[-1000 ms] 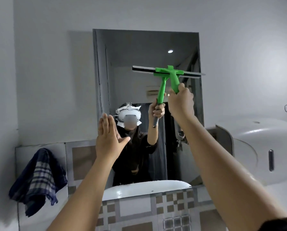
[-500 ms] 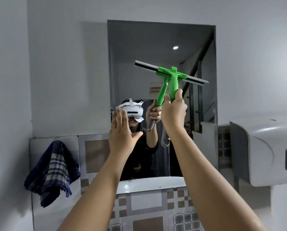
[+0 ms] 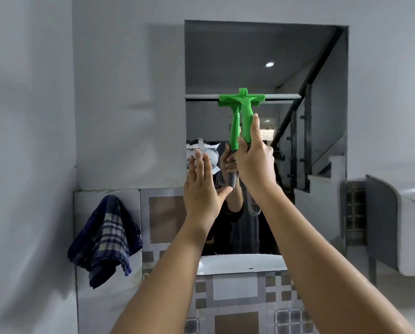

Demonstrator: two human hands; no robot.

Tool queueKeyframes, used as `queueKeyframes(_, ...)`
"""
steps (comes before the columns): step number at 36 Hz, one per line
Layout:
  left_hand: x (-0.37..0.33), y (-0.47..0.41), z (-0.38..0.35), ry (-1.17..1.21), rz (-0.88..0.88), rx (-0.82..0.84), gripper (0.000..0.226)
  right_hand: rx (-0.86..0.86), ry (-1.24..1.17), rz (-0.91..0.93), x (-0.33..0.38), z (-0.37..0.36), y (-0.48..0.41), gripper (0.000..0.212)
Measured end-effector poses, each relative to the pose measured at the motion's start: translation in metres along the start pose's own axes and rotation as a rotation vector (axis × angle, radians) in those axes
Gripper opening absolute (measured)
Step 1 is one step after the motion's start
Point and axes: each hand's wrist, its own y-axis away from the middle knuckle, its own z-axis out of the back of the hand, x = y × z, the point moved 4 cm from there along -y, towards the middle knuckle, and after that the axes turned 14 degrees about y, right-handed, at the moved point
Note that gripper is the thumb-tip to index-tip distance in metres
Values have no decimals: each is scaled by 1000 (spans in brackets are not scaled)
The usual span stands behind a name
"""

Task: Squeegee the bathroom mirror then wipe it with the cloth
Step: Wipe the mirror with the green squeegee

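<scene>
Right hand (image 3: 254, 165) grips squeegee (image 3: 244, 112) handle, blade level across mirror (image 3: 322, 56), glass free above. Left hand (image 3: 201, 189) flat, fingers together, at mirror's left edge. Cloth (image 3: 105, 239) hangs well left.

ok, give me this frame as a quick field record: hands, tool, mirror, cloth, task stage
right hand: gripping the green squeegee by its handle
squeegee blade: level against the mirror, in its upper half
left hand: open, fingers up, empty, at the mirror's lower left edge
cloth: blue plaid, hanging on the tiled wall left of the mirror, untouched
task stage: squeegeeing; cloth wipe not yet done
</scene>
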Motion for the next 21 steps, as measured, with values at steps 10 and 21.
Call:
queueKeyframes(10,3,9,-12,8,-7,-11,93,42,203,194,-12,12,-2,59)
queueKeyframes(21,3,45,-36,47,110,-43,88,68,444,453,-39,43,-16,59)
